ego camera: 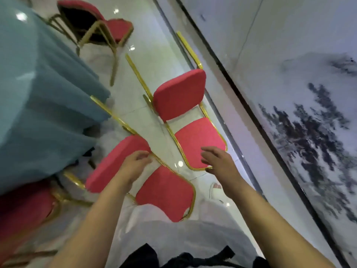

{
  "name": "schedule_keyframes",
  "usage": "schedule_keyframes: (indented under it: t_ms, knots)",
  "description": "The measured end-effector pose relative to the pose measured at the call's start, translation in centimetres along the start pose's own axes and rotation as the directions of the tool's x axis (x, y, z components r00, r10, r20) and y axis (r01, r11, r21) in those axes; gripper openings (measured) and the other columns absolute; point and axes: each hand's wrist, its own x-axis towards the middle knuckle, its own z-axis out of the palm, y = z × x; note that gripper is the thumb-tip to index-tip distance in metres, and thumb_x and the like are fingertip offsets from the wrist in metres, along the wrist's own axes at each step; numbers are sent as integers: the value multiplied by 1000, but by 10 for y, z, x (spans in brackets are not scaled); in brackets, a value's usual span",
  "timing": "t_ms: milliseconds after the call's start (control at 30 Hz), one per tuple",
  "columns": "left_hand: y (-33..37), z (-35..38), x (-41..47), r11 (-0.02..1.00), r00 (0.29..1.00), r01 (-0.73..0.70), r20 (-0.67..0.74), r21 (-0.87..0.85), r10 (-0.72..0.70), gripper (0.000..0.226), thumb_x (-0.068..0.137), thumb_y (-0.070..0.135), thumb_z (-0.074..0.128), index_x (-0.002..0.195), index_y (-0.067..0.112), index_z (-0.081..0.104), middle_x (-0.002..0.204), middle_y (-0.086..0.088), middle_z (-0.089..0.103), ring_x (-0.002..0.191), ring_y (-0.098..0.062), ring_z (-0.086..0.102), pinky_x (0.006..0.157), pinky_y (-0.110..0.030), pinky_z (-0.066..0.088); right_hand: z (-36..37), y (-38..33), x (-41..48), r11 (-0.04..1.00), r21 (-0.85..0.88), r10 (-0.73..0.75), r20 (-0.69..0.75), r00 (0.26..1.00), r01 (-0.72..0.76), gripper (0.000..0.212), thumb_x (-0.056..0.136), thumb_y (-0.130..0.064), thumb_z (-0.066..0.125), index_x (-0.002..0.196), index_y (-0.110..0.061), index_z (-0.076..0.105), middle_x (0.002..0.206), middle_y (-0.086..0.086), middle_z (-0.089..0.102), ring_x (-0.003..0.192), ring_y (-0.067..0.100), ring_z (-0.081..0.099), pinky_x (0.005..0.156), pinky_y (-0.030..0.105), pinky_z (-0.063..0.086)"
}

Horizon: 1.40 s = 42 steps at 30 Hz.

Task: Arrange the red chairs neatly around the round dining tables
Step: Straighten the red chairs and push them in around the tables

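Note:
Two red chairs with gold frames stand side by side in front of me, on the floor between the table and the wall. My left hand grips the near chair at the gold frame where the seat meets the backrest, with the fingers curled round it. My right hand lies over the top of the second chair's backrest, fingers nearly straight and spread, thumb at the gold edge. The round table with a teal cloth fills the left side.
A third red chair stands further off by the table's edge. A fourth is at the bottom left, partly under the cloth. A wall panel with an ink painting runs along the right. The glossy tiled floor forms a narrow aisle.

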Motion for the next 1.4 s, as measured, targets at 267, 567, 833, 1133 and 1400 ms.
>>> schedule_keyframes:
  t_ms: [267,567,833,1133,1400]
  knots:
    - [-55,44,-94,920,928,234,-211,-315,-308,28,89,21,70,115,27,64,103,9,62,93,-5,58,71,-21,42,-10,-19,66,950,-312,88,351,932,28,23,95,-27,61,117,-24,66,113,-1,68,106,19,65,98,46,53]
    - [-160,118,-158,681,783,356,-194,-639,-591,23,89,19,69,109,29,63,116,2,61,112,-18,57,85,-31,42,11,30,76,793,-605,286,474,833,73,17,94,-29,62,109,-24,67,115,3,68,107,24,64,88,40,51]
    - [-285,210,-128,419,624,626,101,-657,-775,49,94,15,62,138,-1,49,134,-25,54,126,-39,51,107,-46,38,-24,133,109,566,-824,372,230,899,-24,29,91,-31,66,118,-22,63,118,3,65,108,24,62,99,43,48]
    - [-431,275,18,534,669,564,-31,-630,-743,40,92,16,63,132,16,58,105,-11,65,92,-27,63,72,-31,46,-20,339,243,309,-936,482,3,876,-167,37,90,-31,67,125,-20,58,79,3,61,68,16,57,66,28,46]
    - [-570,337,143,319,578,459,6,-829,-816,61,89,40,68,143,19,47,108,-12,61,100,-25,59,93,-38,45,52,502,373,401,-905,460,68,885,-139,65,87,-41,69,144,-28,41,91,-9,51,81,14,51,79,40,51]
